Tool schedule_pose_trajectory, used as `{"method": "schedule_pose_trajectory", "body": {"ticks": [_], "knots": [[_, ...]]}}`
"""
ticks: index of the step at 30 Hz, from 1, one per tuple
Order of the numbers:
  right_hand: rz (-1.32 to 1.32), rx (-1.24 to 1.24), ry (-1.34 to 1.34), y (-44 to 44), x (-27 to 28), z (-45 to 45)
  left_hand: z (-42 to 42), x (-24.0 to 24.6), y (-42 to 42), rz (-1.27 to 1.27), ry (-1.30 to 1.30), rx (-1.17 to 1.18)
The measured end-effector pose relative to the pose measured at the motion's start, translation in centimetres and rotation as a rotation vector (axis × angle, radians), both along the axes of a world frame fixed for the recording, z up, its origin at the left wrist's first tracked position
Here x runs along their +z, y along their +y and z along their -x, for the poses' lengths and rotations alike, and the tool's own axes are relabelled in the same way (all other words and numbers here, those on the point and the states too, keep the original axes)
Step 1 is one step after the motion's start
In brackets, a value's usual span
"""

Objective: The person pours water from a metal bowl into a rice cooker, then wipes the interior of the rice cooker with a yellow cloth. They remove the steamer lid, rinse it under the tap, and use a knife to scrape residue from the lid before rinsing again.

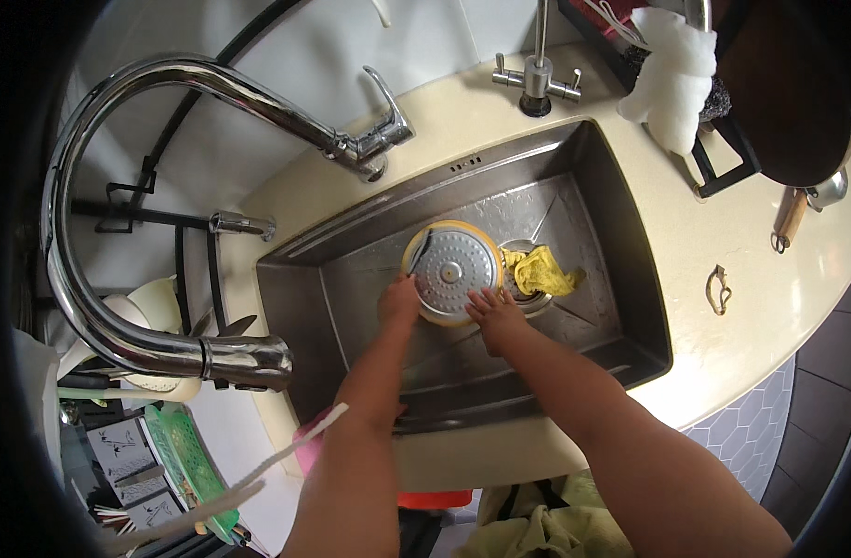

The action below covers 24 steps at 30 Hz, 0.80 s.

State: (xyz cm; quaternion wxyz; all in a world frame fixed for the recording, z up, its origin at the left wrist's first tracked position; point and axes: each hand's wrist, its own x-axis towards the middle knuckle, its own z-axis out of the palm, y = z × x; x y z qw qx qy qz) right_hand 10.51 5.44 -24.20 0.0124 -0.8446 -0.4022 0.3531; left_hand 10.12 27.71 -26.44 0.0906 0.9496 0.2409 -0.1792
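In the sink [355,307], a round pan or pot [456,261] lies upside down, its dimpled metal base up and its side yellow-orange. My left hand [399,305] is closed at the base's left edge around a slim tool [422,250]. The tool's dark, narrow end rests over the metal base; its exact kind cannot be made out. The fingers of my right hand [496,317] are spread flat on the pan's lower right rim. Just right of the pan, a crumpled yellow cloth [542,270] partly covers the sink drain [533,303].
A large chrome faucet [167,70] arches over the left side. Behind the sink stands a smaller two-lever tap [537,80]. On the right counter are a metal clip-like ring [719,289] and a wooden-handled utensil [791,220]. A green plastic basket [188,460] sits at lower left.
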Motion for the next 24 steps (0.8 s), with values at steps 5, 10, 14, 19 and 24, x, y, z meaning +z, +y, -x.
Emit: {"method": "schedule_pose_trajectory", "body": {"ticks": [5, 10, 14, 19, 24], "knots": [[0.009, -0.008, 0.008, 0.4, 0.0, -0.1, 7.3, 4.4, -0.3, 0.023, 0.286, -0.125], [0.038, 0.013, 0.032, 0.3, 0.0, -0.1, 5.5, 2.9, -1.5, 0.060, 0.191, -0.171], [0.002, 0.004, 0.023, 0.1, 0.2, -0.1, 5.6, 1.9, 0.8, 0.022, 0.212, -0.249], [0.044, 0.028, 0.048, 0.4, 0.8, -0.5, 9.2, 4.5, 0.6, 0.057, 0.405, -0.261], [0.030, 0.034, -0.012, 0.7, -0.6, 0.1, 2.4, 2.3, -3.8, 0.152, 0.167, -0.335]]}}
